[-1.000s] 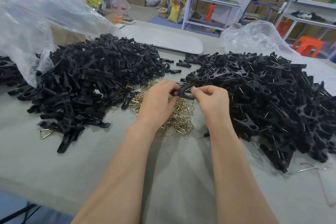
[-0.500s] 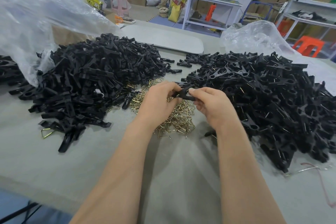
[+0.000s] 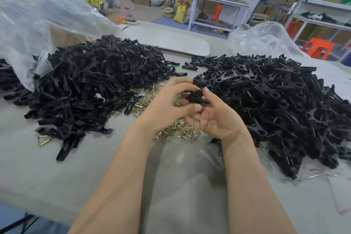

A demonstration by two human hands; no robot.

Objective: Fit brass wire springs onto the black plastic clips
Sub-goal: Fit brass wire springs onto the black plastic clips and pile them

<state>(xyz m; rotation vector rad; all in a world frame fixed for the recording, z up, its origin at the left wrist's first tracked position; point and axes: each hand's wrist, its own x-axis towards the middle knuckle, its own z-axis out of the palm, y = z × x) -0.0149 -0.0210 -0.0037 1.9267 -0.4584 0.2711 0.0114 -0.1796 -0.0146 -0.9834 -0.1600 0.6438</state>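
Centrally, black clip (image 3: 197, 98) pinched between left hand (image 3: 167, 106) and right hand (image 3: 218, 119), above brass springs (image 3: 178, 131)

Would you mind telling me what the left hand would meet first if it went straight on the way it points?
Most likely the right hand, which shares the black clip with the left hand; beyond it lies the right-hand clip pile, though depth is unclear.

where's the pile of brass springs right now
Head view, centre: the brass springs lie on the table between the left clip heap and the right clip heap.
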